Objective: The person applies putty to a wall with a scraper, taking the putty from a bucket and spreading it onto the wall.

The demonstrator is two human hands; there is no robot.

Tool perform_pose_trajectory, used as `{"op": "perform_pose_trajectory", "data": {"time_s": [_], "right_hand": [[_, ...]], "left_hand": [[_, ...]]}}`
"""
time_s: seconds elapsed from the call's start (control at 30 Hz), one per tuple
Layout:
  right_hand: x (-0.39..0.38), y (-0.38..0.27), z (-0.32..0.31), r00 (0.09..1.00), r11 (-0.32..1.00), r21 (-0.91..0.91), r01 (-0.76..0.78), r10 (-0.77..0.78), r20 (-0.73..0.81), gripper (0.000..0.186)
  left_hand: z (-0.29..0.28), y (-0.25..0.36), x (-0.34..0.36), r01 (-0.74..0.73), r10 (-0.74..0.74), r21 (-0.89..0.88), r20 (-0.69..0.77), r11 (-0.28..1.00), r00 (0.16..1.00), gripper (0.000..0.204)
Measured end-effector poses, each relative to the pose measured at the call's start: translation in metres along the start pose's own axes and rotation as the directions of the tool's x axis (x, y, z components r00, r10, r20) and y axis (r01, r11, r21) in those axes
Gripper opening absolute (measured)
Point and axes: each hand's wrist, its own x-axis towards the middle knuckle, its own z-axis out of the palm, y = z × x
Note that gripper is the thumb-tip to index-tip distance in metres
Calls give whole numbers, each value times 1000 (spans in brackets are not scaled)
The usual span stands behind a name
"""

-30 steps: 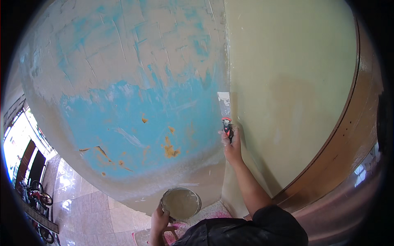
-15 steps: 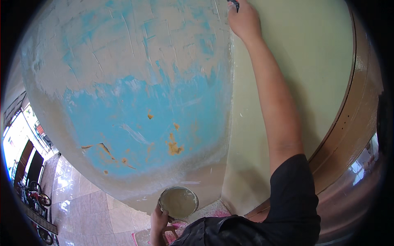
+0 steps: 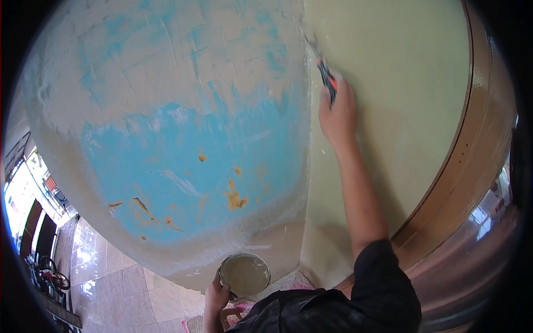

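My right hand (image 3: 340, 116) grips a putty knife (image 3: 326, 77) with a black and red handle. Its blade is blurred and points up toward the corner where two walls meet. Low in front of me, my left hand (image 3: 217, 295) holds the side of a round tub (image 3: 245, 254) with greyish paste (image 3: 244, 277) in it. Left of the corner is a wall with a bright blue patch (image 3: 166, 144); beige filler is smeared in strokes over its upper part. Brown chipped spots (image 3: 237, 200) show low in the blue. The wall right of the corner is pale green (image 3: 411, 66).
A brown wooden frame (image 3: 444, 194) curves along the right side. Beneath the tub lie a pink and white mat (image 3: 297, 280) and part of a brown stool (image 3: 230, 315). Shiny floor tiles (image 3: 122, 283) stretch left, toward a parked bicycle or motorbike (image 3: 53, 275) by a bright opening.
My right hand has come down along the corner with the putty knife, bringing the whole tool into view. My left hand stays on the tub, nearly unmoved.
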Motion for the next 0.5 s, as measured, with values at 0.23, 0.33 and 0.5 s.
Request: {"op": "perform_pose_trajectory", "data": {"time_s": [0.23,0.33,0.5], "right_hand": [[33,-5,33,950,988,-88,-128,148,276,38],[-50,13,36,882,968,-48,-247,245,403,40],[-115,27,9,933,962,58,-266,242,266,38]], "left_hand": [[0,49,-2,182,-171,-106,102,978,980,57],[4,-7,10,-57,57,-2,34,998,998,58],[1,4,4,-30,29,7,46,1000,999,57]]}}
